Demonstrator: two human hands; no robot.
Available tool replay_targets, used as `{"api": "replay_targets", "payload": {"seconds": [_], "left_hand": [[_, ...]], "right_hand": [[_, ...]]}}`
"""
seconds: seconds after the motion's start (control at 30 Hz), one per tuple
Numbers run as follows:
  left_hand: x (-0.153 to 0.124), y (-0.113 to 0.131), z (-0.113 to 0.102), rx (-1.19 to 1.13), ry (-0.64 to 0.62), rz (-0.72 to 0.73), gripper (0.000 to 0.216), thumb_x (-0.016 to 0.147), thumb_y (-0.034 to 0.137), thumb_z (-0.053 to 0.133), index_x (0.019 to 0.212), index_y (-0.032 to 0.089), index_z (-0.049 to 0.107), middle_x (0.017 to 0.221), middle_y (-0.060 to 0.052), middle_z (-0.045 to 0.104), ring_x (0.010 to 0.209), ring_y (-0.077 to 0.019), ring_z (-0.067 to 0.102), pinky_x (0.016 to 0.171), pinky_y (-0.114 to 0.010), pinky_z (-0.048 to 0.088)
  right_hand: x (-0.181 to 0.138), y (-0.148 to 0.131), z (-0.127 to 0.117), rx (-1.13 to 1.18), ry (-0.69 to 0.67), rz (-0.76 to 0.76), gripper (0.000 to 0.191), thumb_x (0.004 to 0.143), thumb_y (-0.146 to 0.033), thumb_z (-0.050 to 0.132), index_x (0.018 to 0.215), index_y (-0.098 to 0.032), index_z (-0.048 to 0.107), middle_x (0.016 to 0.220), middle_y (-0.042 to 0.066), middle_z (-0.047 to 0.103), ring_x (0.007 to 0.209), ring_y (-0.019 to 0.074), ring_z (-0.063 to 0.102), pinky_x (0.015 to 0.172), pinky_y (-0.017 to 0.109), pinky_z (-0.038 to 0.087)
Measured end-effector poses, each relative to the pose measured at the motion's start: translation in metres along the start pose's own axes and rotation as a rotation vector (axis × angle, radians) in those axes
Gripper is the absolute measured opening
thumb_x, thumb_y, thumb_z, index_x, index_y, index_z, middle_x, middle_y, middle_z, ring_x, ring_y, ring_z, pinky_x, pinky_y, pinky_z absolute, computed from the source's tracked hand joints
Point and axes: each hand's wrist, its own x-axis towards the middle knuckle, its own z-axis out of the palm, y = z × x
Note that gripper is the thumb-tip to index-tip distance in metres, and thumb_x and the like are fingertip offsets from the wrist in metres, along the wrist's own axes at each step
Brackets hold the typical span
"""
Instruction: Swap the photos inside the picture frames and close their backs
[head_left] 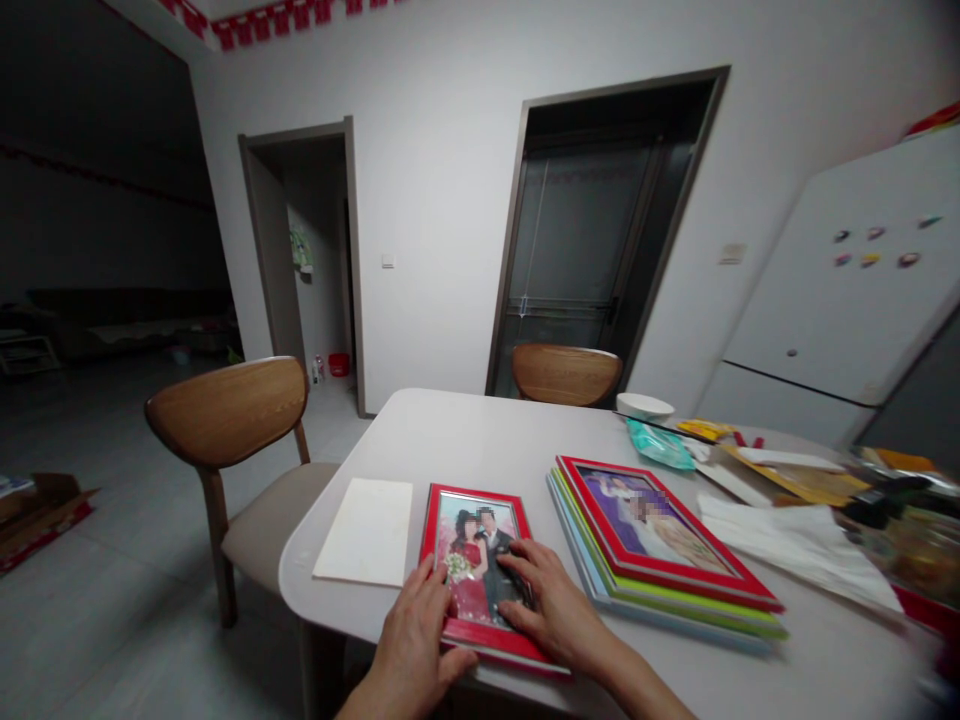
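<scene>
A red picture frame (510,640) lies face up on the table in front of me, with a photo of a couple behind its front. My left hand (412,630) grips the frame's left side, fingers bent over the edge and thumb at the lower border. Across the right part of the photo rests my right hand (555,600), its fingers spread and slightly curved. A dark patch under that hand is hard to make out. To the left lies a plain white rectangular board (367,530). On the right, another red picture frame (615,540) tops a stack with green and light blue frames.
The white table (465,430) has rounded corners. At its right side are a white bowl (645,405), a teal packet (660,445), white paper (795,545) and a brown envelope (795,477). Wooden chairs stand at the left (232,410) and far side (566,373).
</scene>
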Motion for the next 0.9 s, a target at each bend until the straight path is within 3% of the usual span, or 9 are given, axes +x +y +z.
{"api": "replay_targets", "payload": {"seconds": [0.1,0.3,0.53,0.9], "left_hand": [[0.0001,0.0001,-0.0003,-0.004,-0.002,0.002,0.035,0.057,0.02,0.064,0.091,0.014,0.055,0.127,-0.012,0.041,0.122,-0.0262,0.026,0.099,-0.038,0.026],[0.0018,-0.0002,0.0002,0.005,-0.007,0.0,0.035,0.058,0.021,0.064,0.092,0.014,0.055,0.127,-0.012,0.041,0.122,-0.026,0.026,0.099,-0.038,0.026],[0.0011,0.0004,0.0008,0.001,0.007,0.013,0.034,0.058,0.021,0.064,0.09,0.015,0.055,0.126,-0.011,0.042,0.122,-0.0262,0.026,0.099,-0.039,0.026],[0.001,-0.0033,0.0032,0.005,0.014,0.02,0.034,0.057,0.02,0.064,0.089,0.015,0.054,0.126,-0.013,0.041,0.122,-0.0275,0.026,0.099,-0.041,0.027]], "right_hand": [[-0.0011,-0.0015,-0.001,0.001,-0.026,0.01,0.054,0.061,-0.041,0.058,0.11,-0.017,0.053,0.124,0.011,0.041,0.116,0.0243,0.031,0.098,0.036,0.024],[0.0018,-0.0004,0.0017,-0.015,0.008,0.0,0.041,0.072,-0.039,0.047,0.107,-0.019,0.055,0.12,0.009,0.044,0.115,0.0218,0.034,0.097,0.034,0.026],[-0.0022,0.0,0.0018,-0.023,-0.039,0.01,0.062,0.06,-0.048,0.058,0.114,-0.018,0.05,0.128,0.011,0.036,0.12,0.0257,0.027,0.098,0.038,0.024],[0.0014,0.004,0.0054,-0.008,0.029,-0.016,0.038,0.072,-0.036,0.048,0.105,-0.018,0.056,0.12,0.01,0.044,0.115,0.0223,0.034,0.097,0.036,0.027]]}}
